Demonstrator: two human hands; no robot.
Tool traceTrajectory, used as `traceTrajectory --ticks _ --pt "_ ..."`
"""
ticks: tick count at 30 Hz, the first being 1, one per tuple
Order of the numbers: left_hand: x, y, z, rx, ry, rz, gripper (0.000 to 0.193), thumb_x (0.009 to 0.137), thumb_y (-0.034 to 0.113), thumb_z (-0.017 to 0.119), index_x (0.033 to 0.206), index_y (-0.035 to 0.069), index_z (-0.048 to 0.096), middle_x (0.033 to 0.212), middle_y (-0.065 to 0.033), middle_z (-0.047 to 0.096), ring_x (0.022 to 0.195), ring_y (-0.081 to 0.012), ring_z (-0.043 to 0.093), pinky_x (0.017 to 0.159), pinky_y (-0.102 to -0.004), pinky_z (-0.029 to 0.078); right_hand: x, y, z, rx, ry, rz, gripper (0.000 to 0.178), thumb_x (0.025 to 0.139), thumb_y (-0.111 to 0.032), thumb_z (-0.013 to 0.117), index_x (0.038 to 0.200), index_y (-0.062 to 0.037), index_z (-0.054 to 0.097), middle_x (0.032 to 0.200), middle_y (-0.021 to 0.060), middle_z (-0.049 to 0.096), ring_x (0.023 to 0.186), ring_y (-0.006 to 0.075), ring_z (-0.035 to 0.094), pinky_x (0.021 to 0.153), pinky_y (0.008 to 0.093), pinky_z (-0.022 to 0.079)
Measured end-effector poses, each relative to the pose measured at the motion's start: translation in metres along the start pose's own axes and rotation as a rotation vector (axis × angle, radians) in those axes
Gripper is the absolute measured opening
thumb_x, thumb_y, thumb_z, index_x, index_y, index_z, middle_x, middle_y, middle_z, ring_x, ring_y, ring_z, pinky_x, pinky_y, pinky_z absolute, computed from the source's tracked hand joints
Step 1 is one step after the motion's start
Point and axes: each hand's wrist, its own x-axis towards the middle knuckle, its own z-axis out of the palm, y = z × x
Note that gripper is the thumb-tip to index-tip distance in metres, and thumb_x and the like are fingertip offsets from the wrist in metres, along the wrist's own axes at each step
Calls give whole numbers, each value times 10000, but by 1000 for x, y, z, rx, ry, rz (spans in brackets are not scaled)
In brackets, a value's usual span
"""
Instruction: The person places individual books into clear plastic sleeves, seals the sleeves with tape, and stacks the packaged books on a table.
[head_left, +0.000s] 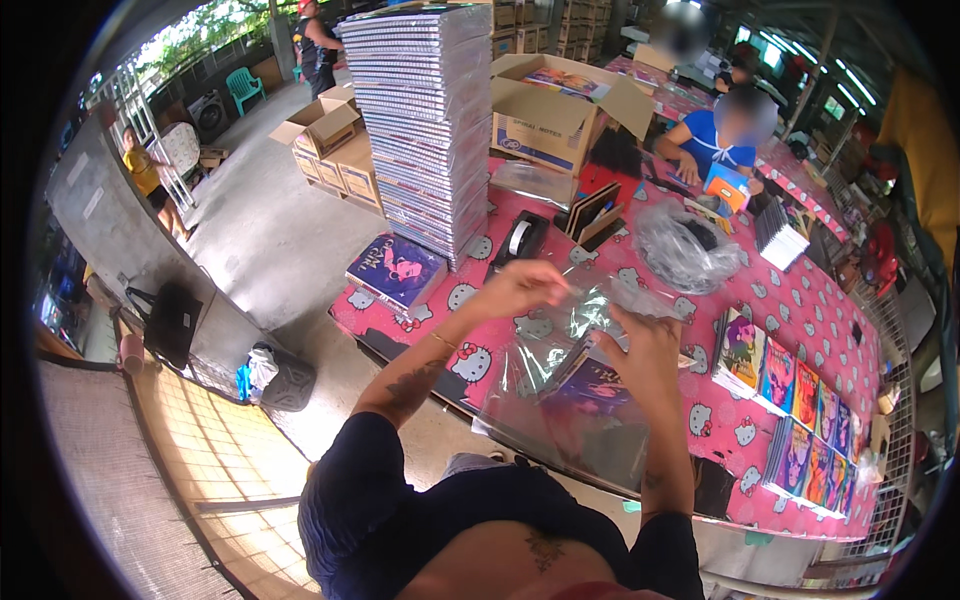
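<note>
Before me at the table edge lies a stack of notebooks (595, 390) with a purple illustrated cover, under a clear plastic sheet or bag (520, 385). My left hand (525, 287) is over the far left part of the plastic, its fingers pinched together; what they hold, if anything, is too small to make out. My right hand (648, 355) rests on the plastic at the right of the notebooks, thumb and fingers spread. Beyond my left hand stands a black tape dispenser (522, 240). A separate pack of notebooks (397, 270) lies left of it.
A tall stack of wrapped notebooks (425, 140) rises at the table's left. Behind are an open carton (545, 125), an organizer (592, 212) and crumpled plastic (685, 250). Rows of notebooks (795, 390) lie right on the pink tablecloth (715, 430). A person in blue (705, 140) sits across.
</note>
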Motion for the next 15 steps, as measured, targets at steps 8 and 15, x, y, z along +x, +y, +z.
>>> traceTrajectory --ticks 8,15 --pt "37 35 55 247 -100 123 199 908 102 675 1099 49 690 911 -55 663 899 -147 615 801 -312 490 6 1 -1 101 -8 -4 357 806 -326 741 1057 -73 713 851 115 714 745 276 653 818 422 381" --pt "41 29 36 590 -20 399 136 848 166 742 963 93 740 1151 -84 612 1081 -237 532 911 -362 424 -16 14 -23 -12 -70 -84 408 778 -354 770 1074 -86 686 946 113 694 872 282 638 845 437 388"
